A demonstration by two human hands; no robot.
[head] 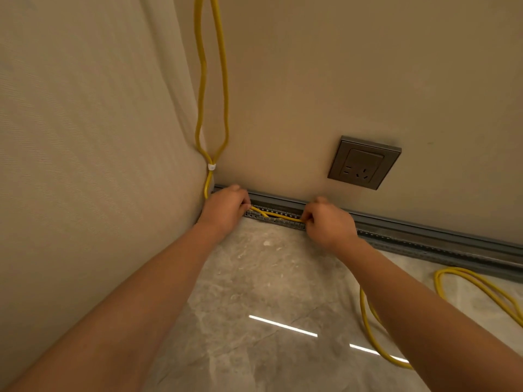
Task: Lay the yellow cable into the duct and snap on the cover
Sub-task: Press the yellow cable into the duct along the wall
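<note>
Both hands, the left hand (226, 209) and right hand (325, 222), pinch the yellow cable (278, 215). Between them it lies inside the open grey duct (271, 219).

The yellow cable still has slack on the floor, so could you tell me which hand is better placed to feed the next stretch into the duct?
Probably the right hand: it pinches the yellow cable nearest the unfilled duct and loose slack.
</note>
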